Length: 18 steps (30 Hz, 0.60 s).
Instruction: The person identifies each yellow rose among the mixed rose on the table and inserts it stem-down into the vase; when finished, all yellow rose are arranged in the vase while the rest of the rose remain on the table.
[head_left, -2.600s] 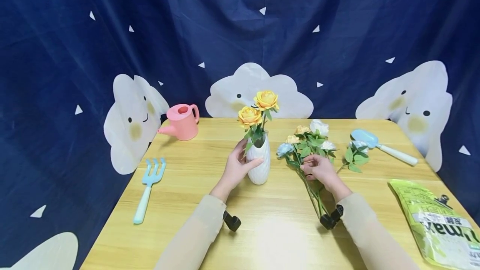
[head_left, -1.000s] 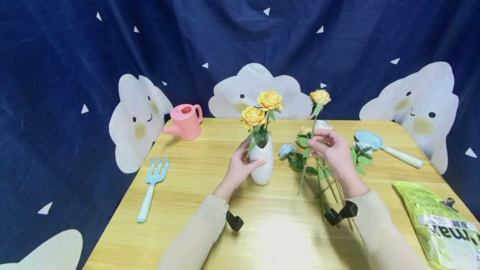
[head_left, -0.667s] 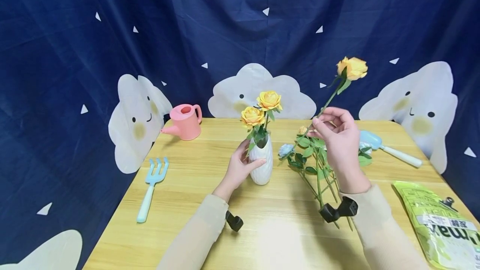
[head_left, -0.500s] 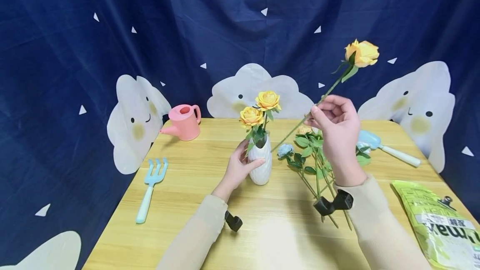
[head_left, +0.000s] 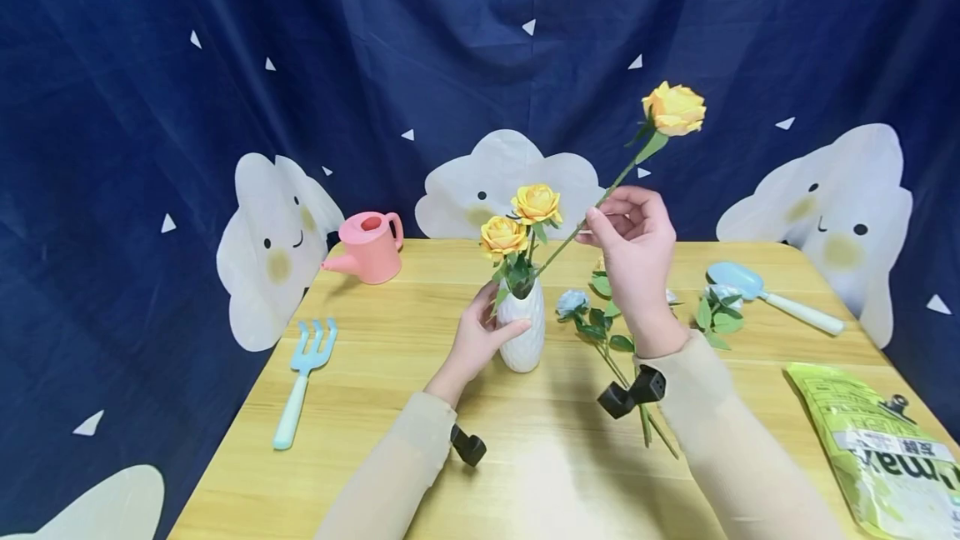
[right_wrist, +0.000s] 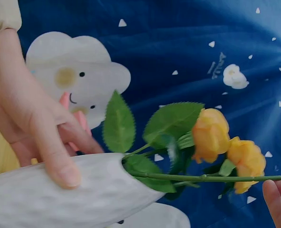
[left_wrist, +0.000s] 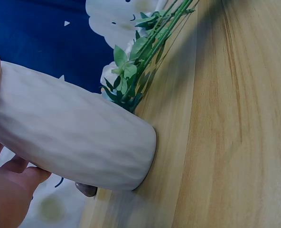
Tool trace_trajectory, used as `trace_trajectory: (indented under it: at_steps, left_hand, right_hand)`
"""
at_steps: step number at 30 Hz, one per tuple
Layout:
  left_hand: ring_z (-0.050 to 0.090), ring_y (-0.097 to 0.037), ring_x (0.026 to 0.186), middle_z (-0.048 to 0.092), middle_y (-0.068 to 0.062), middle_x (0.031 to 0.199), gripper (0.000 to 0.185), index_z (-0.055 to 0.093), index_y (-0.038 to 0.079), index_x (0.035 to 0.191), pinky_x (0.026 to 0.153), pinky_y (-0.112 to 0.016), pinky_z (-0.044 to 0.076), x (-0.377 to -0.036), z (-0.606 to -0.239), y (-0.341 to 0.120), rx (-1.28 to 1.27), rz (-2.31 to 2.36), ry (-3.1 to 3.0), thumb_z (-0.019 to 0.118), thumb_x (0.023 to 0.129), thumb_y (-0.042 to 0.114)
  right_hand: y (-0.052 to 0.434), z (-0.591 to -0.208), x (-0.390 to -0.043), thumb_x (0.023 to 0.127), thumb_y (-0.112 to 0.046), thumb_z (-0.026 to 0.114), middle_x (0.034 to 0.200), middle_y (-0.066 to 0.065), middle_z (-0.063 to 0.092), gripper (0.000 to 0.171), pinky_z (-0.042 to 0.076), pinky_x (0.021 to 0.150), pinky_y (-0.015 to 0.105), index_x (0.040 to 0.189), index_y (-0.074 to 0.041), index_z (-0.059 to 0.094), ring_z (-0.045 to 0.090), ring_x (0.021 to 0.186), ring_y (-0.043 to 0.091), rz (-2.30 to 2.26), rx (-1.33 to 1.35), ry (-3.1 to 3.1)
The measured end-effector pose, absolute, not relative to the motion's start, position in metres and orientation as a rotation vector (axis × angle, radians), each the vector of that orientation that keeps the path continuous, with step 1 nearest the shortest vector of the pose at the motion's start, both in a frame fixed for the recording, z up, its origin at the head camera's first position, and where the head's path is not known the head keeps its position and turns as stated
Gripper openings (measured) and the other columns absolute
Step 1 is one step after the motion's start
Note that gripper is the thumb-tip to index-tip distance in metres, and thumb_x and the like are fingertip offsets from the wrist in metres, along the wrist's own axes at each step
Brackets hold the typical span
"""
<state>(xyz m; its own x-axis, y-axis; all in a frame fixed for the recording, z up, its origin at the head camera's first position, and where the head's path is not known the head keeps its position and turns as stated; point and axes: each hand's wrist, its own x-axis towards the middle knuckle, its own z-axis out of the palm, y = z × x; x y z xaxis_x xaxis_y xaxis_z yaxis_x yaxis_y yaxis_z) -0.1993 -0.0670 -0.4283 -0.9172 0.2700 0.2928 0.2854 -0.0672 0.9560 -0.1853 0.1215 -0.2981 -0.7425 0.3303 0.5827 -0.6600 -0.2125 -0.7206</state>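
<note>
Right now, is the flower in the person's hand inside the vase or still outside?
Partly in. The right hand pinches the yellow rose by its stem, tilted; the stem's lower end just enters the mouth of the white vase.

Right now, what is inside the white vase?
Two yellow roses with green leaves stand in the white vase, and the tip of a third stem enters its mouth. The wall hides the lower stems.

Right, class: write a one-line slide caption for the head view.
Left hand steadies a white vase of two yellow roses while the right hand angles a third rose toward it.
</note>
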Motion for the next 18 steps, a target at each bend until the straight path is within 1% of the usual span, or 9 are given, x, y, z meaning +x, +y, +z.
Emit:
trace_trajectory:
  at_steps: [5,9,14,18]
  left_hand:
    - [0.048,-0.026,0.119,0.044,-0.007,0.137,0.071,0.04,0.011,0.14,0.098,-0.038,0.041,-0.199,-0.429,-0.067,-0.637,-2.187,-2.151,0.075,0.078,0.007]
    - [0.048,-0.025,0.119,0.044,-0.005,0.138,0.071,0.04,0.012,0.14,0.098,-0.037,0.041,-0.2,-0.429,-0.067,-0.641,-2.179,-2.159,0.075,0.078,0.008]
    - [0.047,-0.025,0.12,0.044,-0.005,0.138,0.071,0.04,0.013,0.14,0.098,-0.037,0.041,-0.199,-0.428,-0.067,-0.636,-2.152,-2.172,0.075,0.078,0.008]
    - [0.047,-0.026,0.12,0.043,-0.008,0.139,0.071,0.04,0.011,0.14,0.099,-0.037,0.04,-0.2,-0.429,-0.067,-0.657,-2.139,-2.164,0.075,0.078,0.008]
  right_hand:
    - [0.117,-0.314,-0.188,0.082,0.009,0.063,0.082,0.01,0.058,0.021,0.056,0.058,0.034,0.099,0.004,0.053,0.061,0.066,0.02,1.96,0.389,-1.537]
    - [0.114,-0.324,-0.188,0.085,0.005,0.062,0.081,0.016,0.06,0.018,0.056,0.06,0.033,0.099,0.007,0.052,0.062,0.064,0.022,1.935,0.388,-1.675]
    - [0.11,-0.334,-0.19,0.086,0.002,0.063,0.083,0.022,0.06,0.018,0.056,0.061,0.033,0.098,0.009,0.052,0.064,0.066,0.023,1.866,0.401,-1.821]
    - [0.108,-0.344,-0.192,0.085,0.0,0.065,0.082,0.022,0.06,0.018,0.056,0.059,0.031,0.097,0.009,0.054,0.064,0.067,0.018,1.865,0.395,-1.867]
